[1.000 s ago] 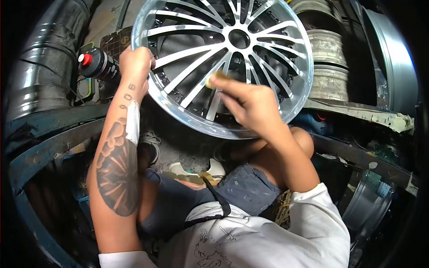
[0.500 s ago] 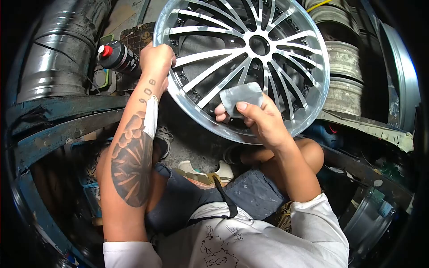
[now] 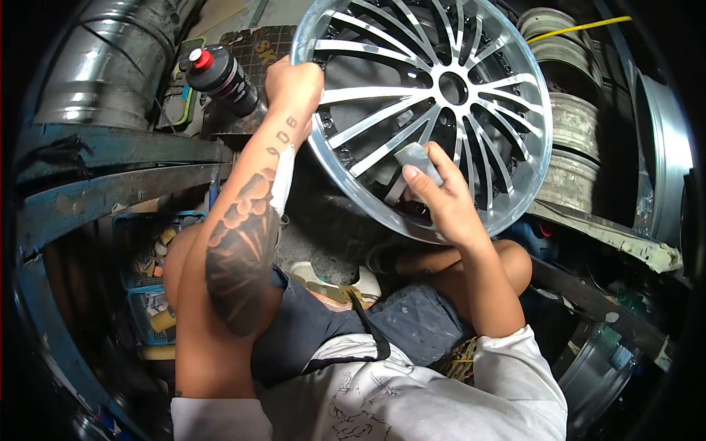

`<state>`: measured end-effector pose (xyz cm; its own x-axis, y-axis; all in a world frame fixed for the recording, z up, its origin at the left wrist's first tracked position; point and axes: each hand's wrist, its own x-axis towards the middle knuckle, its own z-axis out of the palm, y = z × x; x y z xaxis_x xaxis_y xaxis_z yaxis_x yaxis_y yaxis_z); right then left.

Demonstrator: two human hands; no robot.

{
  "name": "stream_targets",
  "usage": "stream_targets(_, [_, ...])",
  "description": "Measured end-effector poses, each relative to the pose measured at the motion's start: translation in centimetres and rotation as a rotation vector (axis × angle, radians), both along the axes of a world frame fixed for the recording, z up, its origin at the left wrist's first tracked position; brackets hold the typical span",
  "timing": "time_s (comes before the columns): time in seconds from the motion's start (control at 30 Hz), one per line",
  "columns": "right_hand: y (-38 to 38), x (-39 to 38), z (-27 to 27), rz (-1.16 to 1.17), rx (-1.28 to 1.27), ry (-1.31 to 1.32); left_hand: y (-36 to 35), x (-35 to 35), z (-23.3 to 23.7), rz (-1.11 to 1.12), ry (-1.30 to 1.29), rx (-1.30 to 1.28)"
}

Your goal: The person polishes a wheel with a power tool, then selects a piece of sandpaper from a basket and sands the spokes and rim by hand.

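A silver alloy wheel with many thin, bright spokes and dark gaps between them is tilted up in front of me. My left hand is closed around its left rim, the fingertips hidden behind the edge. Between the thumb and fingers of my right hand is a small folded piece of grey sandpaper. That hand hovers over the lower spokes, close to the wheel's face, with the sandpaper turned partly edge-on.
A black bottle with a red cap stands left of the wheel. Behind it sits a large metal drum. Stacked wheel rims are at the right, beside a metal frame rail. Blue baskets of small pieces lie low at the left.
The wheel and my left hand have shifted right in view. My right hand has turned, so the sandpaper that showed its flat face is now seen more edge-on.
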<state>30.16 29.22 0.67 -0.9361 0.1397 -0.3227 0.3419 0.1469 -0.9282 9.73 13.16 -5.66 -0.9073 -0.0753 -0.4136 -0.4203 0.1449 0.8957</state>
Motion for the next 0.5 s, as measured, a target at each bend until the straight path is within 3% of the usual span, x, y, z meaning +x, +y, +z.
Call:
stream_targets(0.03, [0.7,-0.3,0.1,0.185,0.589,0.238,0.2,0.2,0.2,0.009,0.030,0.011])
stream_targets(0.1, [0.5,-0.2,0.4,0.271,0.759,0.277,0.2,0.2,0.4,0.017,0.026,0.007])
stream_targets(0.2, [-0.6,-0.3,0.0,0.298,0.730,0.274,0.2,0.6,1.7,0.014,-0.007,-0.016])
stream_targets(0.33, [-0.4,-1.4,-0.6,0.562,1.116,0.550,0.1,0.5,1.8,-0.015,-0.053,-0.014])
stream_targets(0.5, [-0.2,-1.7,0.8,0.735,1.299,0.355,0.1,0.4,1.3,-0.018,-0.043,-0.006])
